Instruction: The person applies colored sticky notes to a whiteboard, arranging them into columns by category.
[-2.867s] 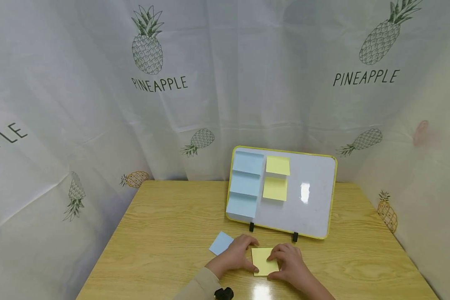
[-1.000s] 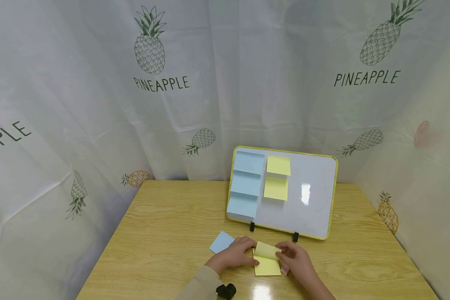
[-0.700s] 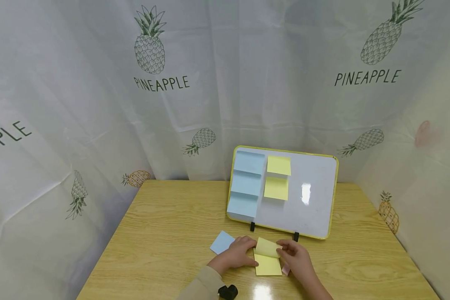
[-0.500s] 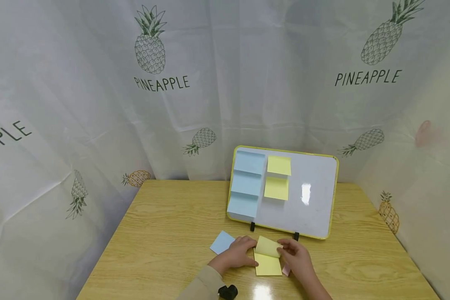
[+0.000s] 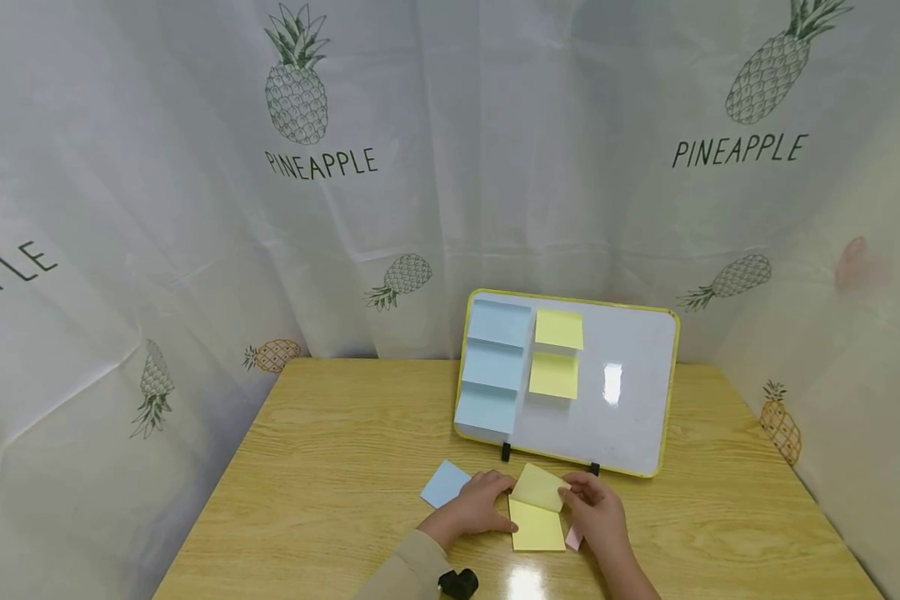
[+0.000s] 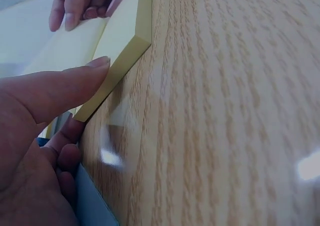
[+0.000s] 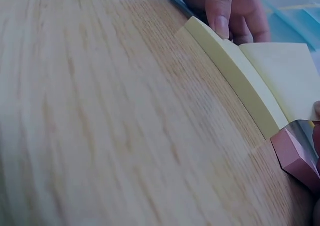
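Note:
A thick yellow sticky note pad (image 5: 537, 533) lies on the table between the two hands. My left hand (image 5: 477, 506) grips its left side, the thumb (image 6: 82, 83) pressed at the near part of that edge and the fingers toward the far corner. With thumb and forefinger, my right hand (image 5: 600, 510) pinches the right edge of the top yellow sheet (image 5: 540, 487). This sheet is peeled up and folded back, joined to the pad along a line across it. Partly under the right hand is a pink sticky note pad (image 7: 292, 153).
A blue sticky note pad (image 5: 444, 483) lies partly behind the left hand. Beyond stands a yellow-framed whiteboard (image 5: 622, 425) on black feet. Down its left side run three blue notes (image 5: 491, 365), with two yellow notes (image 5: 554, 375) beside them. A pineapple-print curtain (image 5: 450, 167) surrounds the wooden table (image 5: 330, 467).
Earlier the yellow pad lay flat between both hands. The right hand has since peeled the top sheet up and back, moving slightly away and to the right. The left hand stays in place.

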Tool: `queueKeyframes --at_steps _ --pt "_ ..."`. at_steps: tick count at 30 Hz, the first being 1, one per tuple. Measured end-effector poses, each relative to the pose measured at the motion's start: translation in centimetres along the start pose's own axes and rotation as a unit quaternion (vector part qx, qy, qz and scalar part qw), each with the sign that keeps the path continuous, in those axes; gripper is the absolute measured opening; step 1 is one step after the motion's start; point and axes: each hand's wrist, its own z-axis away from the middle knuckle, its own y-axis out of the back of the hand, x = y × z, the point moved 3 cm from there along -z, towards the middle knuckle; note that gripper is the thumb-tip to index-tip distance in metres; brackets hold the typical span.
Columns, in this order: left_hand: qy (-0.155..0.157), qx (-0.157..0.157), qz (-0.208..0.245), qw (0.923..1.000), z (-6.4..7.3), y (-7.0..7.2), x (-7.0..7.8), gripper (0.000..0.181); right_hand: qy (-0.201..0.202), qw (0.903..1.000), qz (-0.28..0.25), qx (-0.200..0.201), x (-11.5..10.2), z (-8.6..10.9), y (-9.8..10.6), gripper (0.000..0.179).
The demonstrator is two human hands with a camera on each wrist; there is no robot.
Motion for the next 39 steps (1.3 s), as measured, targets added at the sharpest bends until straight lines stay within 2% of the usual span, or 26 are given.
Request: queueKeyframes --at_steps 5,11,24,32,39 --pt "-0.001 0.008 0.004 1.0000 0.0 -0.2 -0.1 0.055 -0.010 0.9998 0.004 0.018 0.0 0.0 0.2 0.023" --pt "0.007 0.010 0.011 0.9999 -0.1 -0.4 -0.2 0.056 -0.023 0.9992 -0.018 0.029 0.3 -0.2 0.5 0.027" --pt "0.004 0.015 0.025 0.9996 -0.1 -0.2 -0.2 0.058 -0.020 0.9967 -0.061 0.049 0.2 -0.3 0.8 0.028" --pt "-0.009 0.016 0.067 0.9976 -0.1 -0.4 -0.5 0.046 -0.032 0.9923 -0.098 0.067 0.3 -0.3 1.2 0.029" --pt "-0.019 0.020 0.062 0.9977 0.2 0.0 0.0 0.042 -0.025 0.9903 -0.113 0.076 0.3 -0.1 1.3 0.026"
